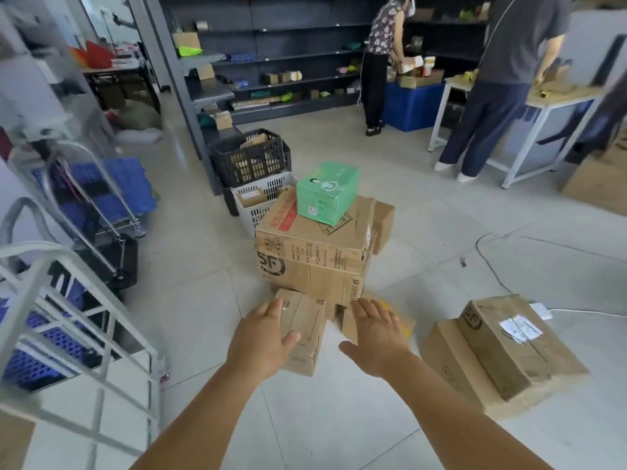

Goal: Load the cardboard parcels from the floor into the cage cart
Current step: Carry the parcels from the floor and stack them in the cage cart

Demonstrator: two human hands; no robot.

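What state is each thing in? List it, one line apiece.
Left hand: open, fingers on the small cardboard parcel.
Right hand: open, holding nothing.
Green printed box: closed, atop the stack.
Large brown SF carton: closed, stacked.
White wire cage cart: contents unclear.

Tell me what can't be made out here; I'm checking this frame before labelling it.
Head view only:
- Cage cart: cut off by the left edge, contents unseen.
- Small parcel: left hand covers its near side; contact unclear.
- Flat parcel: mostly behind right hand.
- Parcel label: glare, unreadable.
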